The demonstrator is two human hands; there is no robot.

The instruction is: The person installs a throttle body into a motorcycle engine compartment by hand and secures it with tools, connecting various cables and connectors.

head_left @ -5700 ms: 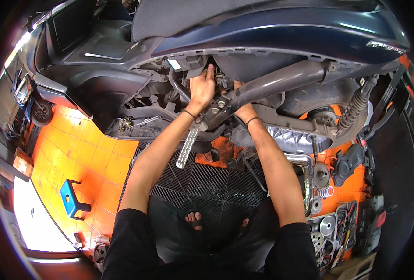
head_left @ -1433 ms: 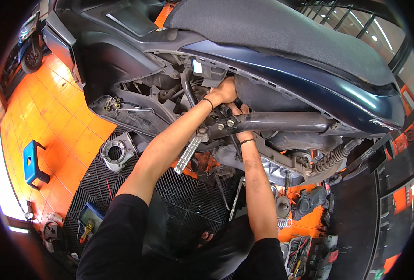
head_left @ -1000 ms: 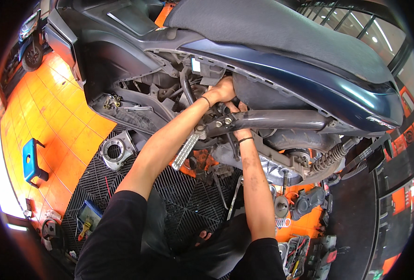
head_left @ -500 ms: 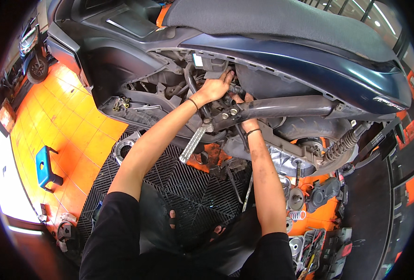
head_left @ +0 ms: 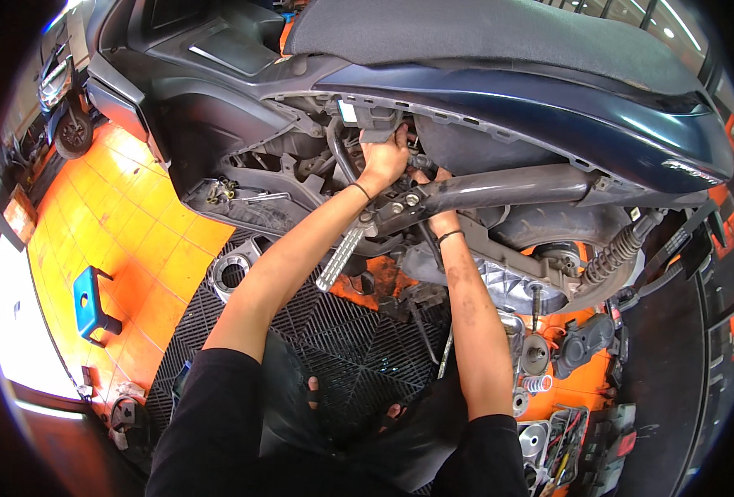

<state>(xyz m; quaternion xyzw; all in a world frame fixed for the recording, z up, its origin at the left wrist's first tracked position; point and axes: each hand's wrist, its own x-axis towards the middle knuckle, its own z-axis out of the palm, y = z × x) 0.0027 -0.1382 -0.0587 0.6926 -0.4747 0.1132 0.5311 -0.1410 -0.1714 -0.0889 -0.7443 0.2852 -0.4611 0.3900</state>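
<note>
A scooter with its side cover off stands before me, its dark blue rear panel above the exposed frame. My left hand reaches in beneath a small dark box, its fingers curled and partly hidden among the parts. From below, my right hand reaches behind the thick frame tube. Its fingertips show above the tube, bent against a small dark part close to my left hand. What either hand grips is too hidden to name. A metal footpeg juts out under my left wrist.
Small bolts and a wrench lie on the scooter's footboard. A ring-shaped metal housing rests on the black mat. Removed parts, including a coil spring, and a tool tray are at lower right. A blue stool stands left.
My left hand has turned and shifted slightly, its fingers now further under the dark box. My right hand stays at nearly the same spot behind the tube. The view has shifted a little.
</note>
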